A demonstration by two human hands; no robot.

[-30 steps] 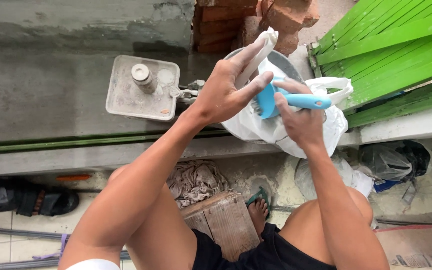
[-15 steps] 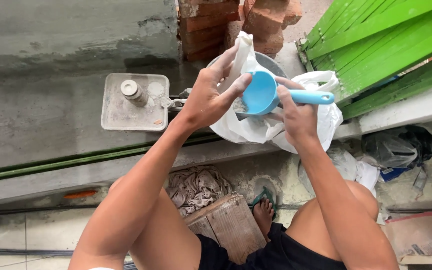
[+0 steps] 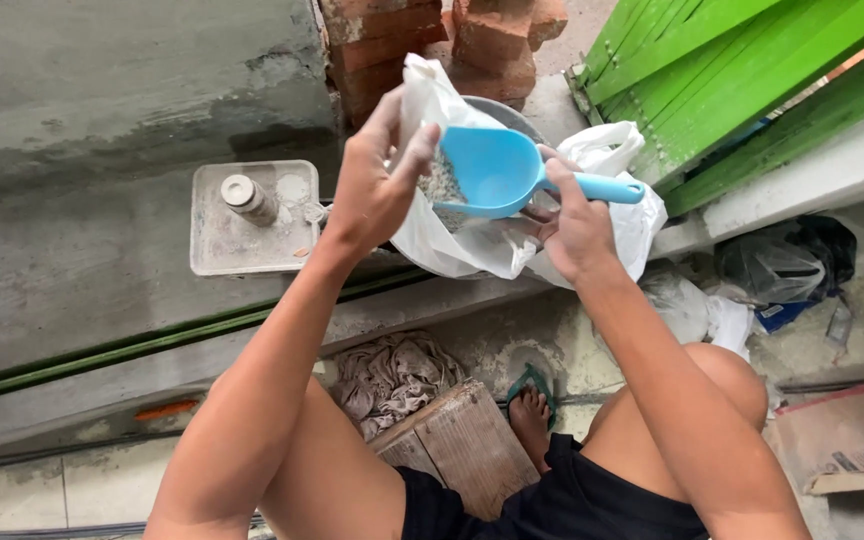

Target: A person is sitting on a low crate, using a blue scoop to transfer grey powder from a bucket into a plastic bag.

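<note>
View from above, centre of the frame: my left hand [image 3: 377, 190] pinches the raised upper edge of a thin white plastic bag [image 3: 472, 240], its grip closed on the film between thumb and fingers. My right hand [image 3: 574, 222] has its grip closed around the handle of a light-blue plastic scoop [image 3: 497, 172], whose bowl lies tilted on its side at the bag's mouth, its hollow facing the camera and showing no contents. Grey granular material [image 3: 442, 185] shows inside the bag, just left of the scoop bowl. The bag sits in a round grey metal basin [image 3: 507, 112], only part of whose rim is visible behind it. At left centre, a square grey tray [image 3: 217, 245] rests on the concrete ledge [image 3: 102, 120], with a small capped bottle [image 3: 248, 198] lying on it. Stacked red bricks [image 3: 432, 40] occupy the top centre; green wooden slats [image 3: 752, 70] fill the upper right. Below, between my knees, lie a crumpled grey rag [image 3: 392, 375] and a wooden block [image 3: 462, 445]; my foot in a green sandal [image 3: 532, 405] rests on the floor beside them.
</note>
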